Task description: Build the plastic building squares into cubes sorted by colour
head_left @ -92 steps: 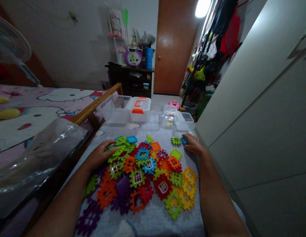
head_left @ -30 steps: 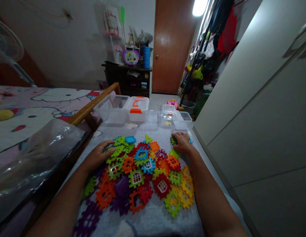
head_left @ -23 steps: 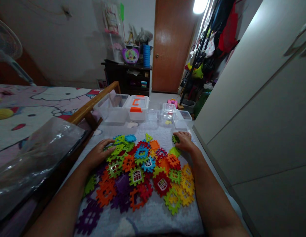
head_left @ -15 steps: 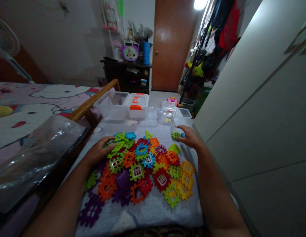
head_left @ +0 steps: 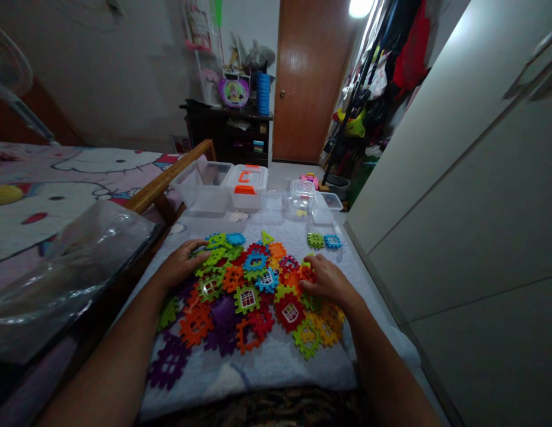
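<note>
A heap of colourful interlocking plastic tiles (head_left: 253, 296) lies on a grey cloth (head_left: 267, 367). My left hand (head_left: 180, 267) rests flat on the heap's left edge, fingers over green tiles. Over the right side of the heap my right hand (head_left: 324, 283) lies with its fingers curled on an orange tile (head_left: 306, 274). A green tile (head_left: 316, 240) and a blue tile (head_left: 333, 242) lie apart from the heap, side by side, beyond my right hand.
Clear plastic boxes (head_left: 205, 187), one with an orange-handled lid (head_left: 248, 181), line the cloth's far edge. A bed with a wooden rail (head_left: 169, 181) and a plastic-wrapped item (head_left: 66, 267) are on the left. A white wardrobe (head_left: 458, 178) stands right.
My right hand left the green and blue tiles lying together at the far right and came back to the heap, onto an orange tile. My left hand stayed put.
</note>
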`<action>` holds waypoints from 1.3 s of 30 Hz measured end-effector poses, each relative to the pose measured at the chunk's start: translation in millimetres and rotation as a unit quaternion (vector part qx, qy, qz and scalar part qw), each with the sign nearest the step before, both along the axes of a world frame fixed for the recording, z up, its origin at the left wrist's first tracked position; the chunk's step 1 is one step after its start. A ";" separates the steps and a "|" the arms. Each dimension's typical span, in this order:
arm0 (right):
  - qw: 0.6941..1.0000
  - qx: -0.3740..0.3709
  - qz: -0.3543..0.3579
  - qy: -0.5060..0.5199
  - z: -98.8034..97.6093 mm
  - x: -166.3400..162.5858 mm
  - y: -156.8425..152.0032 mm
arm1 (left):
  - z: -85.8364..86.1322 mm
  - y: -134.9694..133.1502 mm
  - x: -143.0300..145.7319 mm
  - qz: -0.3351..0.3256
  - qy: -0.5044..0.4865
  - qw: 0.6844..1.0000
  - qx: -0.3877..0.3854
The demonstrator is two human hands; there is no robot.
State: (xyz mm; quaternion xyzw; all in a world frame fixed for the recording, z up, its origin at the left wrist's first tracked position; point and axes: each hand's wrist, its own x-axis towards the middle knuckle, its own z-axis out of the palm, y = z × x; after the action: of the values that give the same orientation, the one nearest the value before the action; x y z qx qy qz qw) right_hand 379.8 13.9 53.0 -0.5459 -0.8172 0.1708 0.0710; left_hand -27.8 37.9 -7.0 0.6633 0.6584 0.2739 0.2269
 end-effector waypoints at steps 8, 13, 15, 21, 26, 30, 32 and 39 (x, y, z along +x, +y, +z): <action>0.996 0.068 -0.030 0.046 -9.3 20.5 3.7 | -3.0 1.3 -1.9 -0.005 -0.002 1.000 0.010; 0.995 0.051 -0.088 0.019 -17.8 36.4 2.1 | -2.8 1.6 -1.8 -0.002 -0.003 1.000 0.008; 0.996 0.038 -0.079 0.011 -16.9 43.1 5.0 | -1.8 1.3 -1.0 0.000 -0.004 1.000 0.008; 0.995 0.074 -0.061 -0.031 -3.4 53.6 56.0 | -1.1 0.6 -0.5 0.001 -0.008 1.000 0.018; 0.991 0.069 -0.053 -0.101 -3.4 36.0 110.9 | -0.4 -0.3 0.3 0.002 -0.011 1.000 0.015; 0.991 0.045 -0.040 -0.123 -8.9 26.2 127.5 | 3.9 -1.9 3.1 0.011 -0.015 1.000 0.012; 0.991 0.042 -0.041 -0.124 -9.9 26.0 128.8 | 6.1 -2.5 4.6 0.013 -0.016 1.000 0.012; 0.989 0.063 -0.040 -0.131 -15.5 31.0 123.2 | 8.8 -2.7 7.4 0.019 -0.018 1.000 0.017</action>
State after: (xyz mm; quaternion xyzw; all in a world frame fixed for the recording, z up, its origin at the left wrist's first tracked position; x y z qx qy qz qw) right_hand 410.8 137.1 37.5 -0.5901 -0.8062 0.0427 0.0044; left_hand -20.4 35.2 1.9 0.6493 0.6621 0.3014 0.2218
